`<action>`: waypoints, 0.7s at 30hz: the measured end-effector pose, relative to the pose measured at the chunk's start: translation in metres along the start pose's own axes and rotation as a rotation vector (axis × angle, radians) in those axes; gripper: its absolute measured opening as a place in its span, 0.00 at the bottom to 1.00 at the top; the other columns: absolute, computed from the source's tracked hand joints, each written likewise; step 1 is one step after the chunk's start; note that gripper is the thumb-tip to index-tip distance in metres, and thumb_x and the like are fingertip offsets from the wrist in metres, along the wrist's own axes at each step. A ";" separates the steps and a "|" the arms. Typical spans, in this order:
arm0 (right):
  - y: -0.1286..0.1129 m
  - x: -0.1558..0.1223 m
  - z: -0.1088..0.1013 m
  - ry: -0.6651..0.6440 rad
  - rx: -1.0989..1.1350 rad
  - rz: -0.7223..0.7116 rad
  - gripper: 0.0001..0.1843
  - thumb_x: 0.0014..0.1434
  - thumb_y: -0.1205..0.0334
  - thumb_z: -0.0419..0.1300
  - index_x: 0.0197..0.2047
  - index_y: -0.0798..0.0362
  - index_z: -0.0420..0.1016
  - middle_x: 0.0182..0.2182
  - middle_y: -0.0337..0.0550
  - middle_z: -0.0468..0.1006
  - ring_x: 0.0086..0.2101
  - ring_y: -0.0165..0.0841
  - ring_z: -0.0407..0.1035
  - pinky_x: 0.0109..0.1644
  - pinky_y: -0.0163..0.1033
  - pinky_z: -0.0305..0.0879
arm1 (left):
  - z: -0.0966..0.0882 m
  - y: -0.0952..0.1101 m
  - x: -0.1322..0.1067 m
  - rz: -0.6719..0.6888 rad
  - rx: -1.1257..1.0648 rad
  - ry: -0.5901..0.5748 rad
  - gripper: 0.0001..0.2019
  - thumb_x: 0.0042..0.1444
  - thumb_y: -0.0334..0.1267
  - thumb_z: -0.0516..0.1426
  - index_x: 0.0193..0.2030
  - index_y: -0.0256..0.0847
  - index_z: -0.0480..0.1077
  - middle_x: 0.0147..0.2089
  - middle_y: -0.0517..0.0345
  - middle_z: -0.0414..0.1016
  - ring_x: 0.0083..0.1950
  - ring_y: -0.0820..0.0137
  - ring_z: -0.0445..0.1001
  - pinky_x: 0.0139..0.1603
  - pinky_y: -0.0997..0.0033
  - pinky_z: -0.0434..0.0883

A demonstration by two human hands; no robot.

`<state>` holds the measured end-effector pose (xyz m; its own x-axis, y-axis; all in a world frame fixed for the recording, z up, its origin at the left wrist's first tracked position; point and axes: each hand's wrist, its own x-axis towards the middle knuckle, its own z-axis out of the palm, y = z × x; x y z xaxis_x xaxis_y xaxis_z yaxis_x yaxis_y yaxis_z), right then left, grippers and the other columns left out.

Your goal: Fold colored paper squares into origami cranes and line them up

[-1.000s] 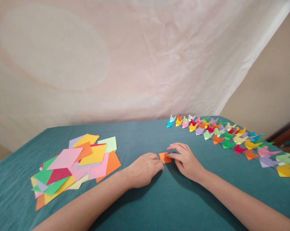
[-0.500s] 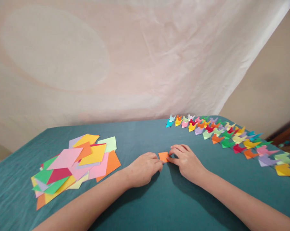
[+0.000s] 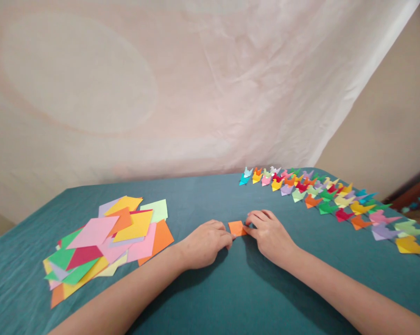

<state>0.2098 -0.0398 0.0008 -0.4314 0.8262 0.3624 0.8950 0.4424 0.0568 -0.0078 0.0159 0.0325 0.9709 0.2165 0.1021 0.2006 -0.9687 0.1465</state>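
A small folded orange paper (image 3: pixel 236 227) lies flat on the teal tablecloth (image 3: pixel 230 288) between my two hands. My left hand (image 3: pixel 204 243) rests knuckles up on the cloth, its curled fingertips pressing the paper's left edge. My right hand (image 3: pixel 270 234) is curled at the paper's right edge, fingertips pinched on it. Part of the paper is hidden under the fingers.
A loose pile of coloured paper squares (image 3: pixel 105 237) lies at the left. Several small folded paper birds (image 3: pixel 331 197) stand in rows along the right side toward the table's edge. A pale cloth backdrop (image 3: pixel 161 83) hangs behind the table.
My right hand's fingers drew in from lying over the orange paper to its right edge, showing more of it. My left hand has hardly moved.
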 end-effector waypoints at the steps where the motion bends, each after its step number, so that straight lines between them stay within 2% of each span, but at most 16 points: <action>1: 0.000 0.000 0.001 -0.002 0.004 0.002 0.12 0.56 0.74 0.55 0.37 0.52 0.78 0.37 0.44 0.74 0.46 0.37 0.62 0.51 0.45 0.53 | 0.000 -0.001 0.000 0.002 0.003 -0.002 0.10 0.54 0.24 0.51 0.37 0.40 0.70 0.39 0.55 0.75 0.44 0.67 0.68 0.48 0.67 0.63; 7: -0.002 -0.002 0.007 0.043 0.059 0.045 0.12 0.55 0.74 0.55 0.35 0.53 0.78 0.36 0.44 0.74 0.42 0.35 0.64 0.49 0.43 0.56 | 0.005 -0.003 0.000 -0.013 -0.024 0.011 0.10 0.54 0.24 0.50 0.37 0.40 0.70 0.41 0.56 0.75 0.45 0.68 0.68 0.48 0.68 0.63; 14: -0.010 -0.003 -0.001 0.090 0.075 0.112 0.15 0.54 0.74 0.53 0.41 0.53 0.76 0.40 0.45 0.75 0.42 0.37 0.65 0.50 0.45 0.56 | 0.012 -0.003 -0.002 -0.081 -0.134 0.155 0.19 0.49 0.21 0.48 0.47 0.40 0.65 0.49 0.54 0.70 0.52 0.67 0.65 0.54 0.64 0.63; 18: -0.015 -0.003 -0.004 0.072 0.090 0.103 0.15 0.54 0.73 0.53 0.42 0.52 0.76 0.40 0.45 0.75 0.42 0.38 0.65 0.49 0.45 0.56 | 0.017 -0.006 -0.002 -0.152 -0.126 0.242 0.20 0.55 0.23 0.47 0.54 0.40 0.62 0.56 0.51 0.65 0.58 0.67 0.61 0.60 0.59 0.60; 21: -0.017 -0.003 -0.002 0.044 0.096 0.095 0.14 0.55 0.73 0.53 0.41 0.52 0.75 0.40 0.45 0.75 0.42 0.38 0.65 0.48 0.44 0.56 | 0.022 -0.009 -0.002 -0.212 -0.107 0.260 0.20 0.59 0.27 0.46 0.58 0.40 0.58 0.62 0.50 0.60 0.62 0.66 0.56 0.63 0.56 0.57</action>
<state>0.1963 -0.0506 0.0008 -0.3378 0.8509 0.4023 0.9157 0.3960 -0.0685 -0.0089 0.0210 0.0089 0.8404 0.4489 0.3038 0.3663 -0.8834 0.2921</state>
